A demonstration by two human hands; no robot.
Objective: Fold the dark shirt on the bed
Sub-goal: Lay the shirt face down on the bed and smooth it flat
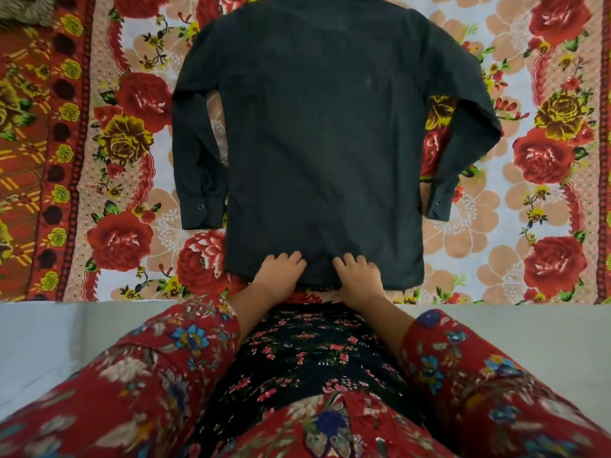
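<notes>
The dark shirt [324, 137] lies spread out back side up on the flowered bed sheet [515, 226], collar away from me. Both long sleeves are bent down along its sides, with their buttoned cuffs pointing toward me. My left hand [279, 272] and my right hand [357, 274] sit side by side on the middle of the near hem. Their fingers curl over the top of the fabric, and the thumbs are hidden at the hem's edge.
The bed's near edge [99, 300] runs straight across in front of me, with pale floor below it. A red patterned border [36, 160] lines the sheet on the left. A dark fuzzy thing [23, 8] lies at the far left corner.
</notes>
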